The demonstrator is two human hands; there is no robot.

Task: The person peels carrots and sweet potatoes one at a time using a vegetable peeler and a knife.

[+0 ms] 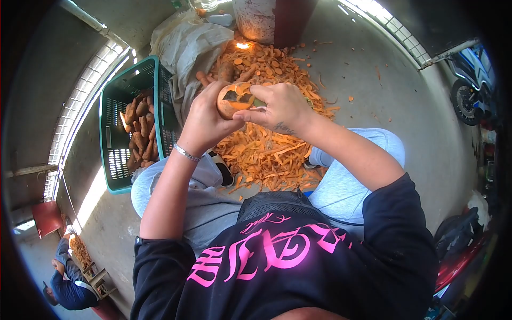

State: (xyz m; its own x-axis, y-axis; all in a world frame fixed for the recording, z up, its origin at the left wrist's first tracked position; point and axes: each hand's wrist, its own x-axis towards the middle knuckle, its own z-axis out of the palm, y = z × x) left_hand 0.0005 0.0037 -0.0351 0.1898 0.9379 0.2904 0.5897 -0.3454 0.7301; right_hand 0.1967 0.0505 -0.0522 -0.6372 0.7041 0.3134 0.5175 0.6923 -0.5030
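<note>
Right now, clasping a sweet potato (225, 106) with the left hand (205, 113) above the heaped peelings (261, 152), long axis hard to tell, and pinching an apparent peeler (259, 102) in the right hand (281, 104), close against its right side.

Green tool (257, 102) mostly covered by the right hand (282, 104), type indeterminable, orange root (226, 109) partly hidden by the left hand (209, 113), pale container (255, 21) cut at top edge, distant person's (73, 289) work too small to identify.
</note>
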